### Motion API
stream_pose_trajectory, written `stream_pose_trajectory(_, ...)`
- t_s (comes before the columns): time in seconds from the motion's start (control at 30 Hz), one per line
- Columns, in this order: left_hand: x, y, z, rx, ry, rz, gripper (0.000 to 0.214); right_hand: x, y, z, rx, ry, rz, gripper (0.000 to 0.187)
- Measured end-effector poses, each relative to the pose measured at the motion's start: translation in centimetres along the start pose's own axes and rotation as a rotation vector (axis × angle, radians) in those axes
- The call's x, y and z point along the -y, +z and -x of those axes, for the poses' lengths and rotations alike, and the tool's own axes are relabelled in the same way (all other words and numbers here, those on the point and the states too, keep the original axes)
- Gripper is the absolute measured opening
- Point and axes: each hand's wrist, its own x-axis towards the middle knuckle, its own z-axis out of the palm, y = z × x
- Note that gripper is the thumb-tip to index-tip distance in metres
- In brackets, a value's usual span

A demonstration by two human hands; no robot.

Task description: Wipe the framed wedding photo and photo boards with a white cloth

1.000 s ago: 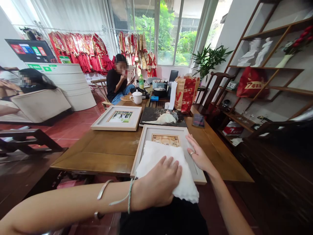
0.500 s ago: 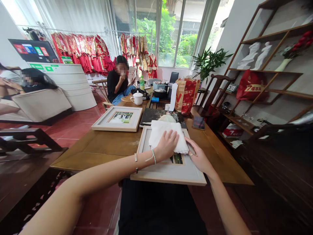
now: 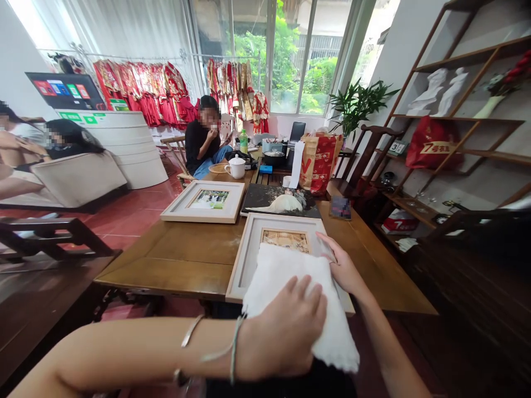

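Observation:
A pale wooden picture frame (image 3: 251, 249) lies flat at the near edge of the wooden table (image 3: 186, 260), overhanging it. My left hand (image 3: 286, 331) presses a white cloth (image 3: 298, 276) flat on the frame's near part, fingers stretched over the cloth. My right hand (image 3: 342, 268) rests on the frame's right edge, fingers spread, steadying it. The cloth covers the lower half of the picture and hangs past the frame's near edge.
A second framed picture (image 3: 203, 200) and a dark picture board (image 3: 280, 200) lie further along the table, with a phone (image 3: 341, 207), teapot (image 3: 237, 166) and red bag (image 3: 317, 160) beyond. A seated person (image 3: 203, 141) is at the far end. Shelves (image 3: 448, 119) stand on the right.
My left hand has pulled the cloth back from the frame's far end to its near end, uncovering the top of the picture. My right hand has stayed on the right edge.

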Motion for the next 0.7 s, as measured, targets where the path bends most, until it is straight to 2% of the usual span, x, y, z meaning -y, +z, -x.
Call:
stream_pose_trajectory(0.1,-1.7,-0.2,1.9,0.031,-0.057,-0.109,0.065,0.0,0.0,0.1,-0.002,0.004,0.036,0.054)
stream_pose_trajectory(0.17,-1.2,-0.3,2.2,0.111,-0.127,-0.123,0.064,0.1,0.0,0.1,-0.002,0.014,0.051,0.054)
stream_pose_trajectory(0.3,2.7,-0.4,1.1,0.218,-0.267,-0.120,0.062,0.4,-0.2,0.2,0.005,0.032,0.057,0.054)
stream_pose_trajectory(0.43,7.6,1.0,-1.0,0.123,-0.314,-0.148,0.067,0.0,-0.6,0.1,0.021,0.031,0.053,0.051)
stream_pose_trajectory(0.53,10.5,2.5,-2.7,0.044,-0.336,-0.158,0.070,-0.7,-0.7,-0.2,0.031,0.030,0.048,0.050)
stream_pose_trajectory(0.6,11.7,3.3,-3.8,0.004,-0.366,-0.156,0.069,-1.1,-0.7,-0.3,0.032,0.034,0.046,0.049)
stream_pose_trajectory(0.7,12.3,3.9,-5.1,-0.023,-0.388,-0.120,0.065,-1.4,-0.4,-0.5,0.027,0.030,0.048,0.048)
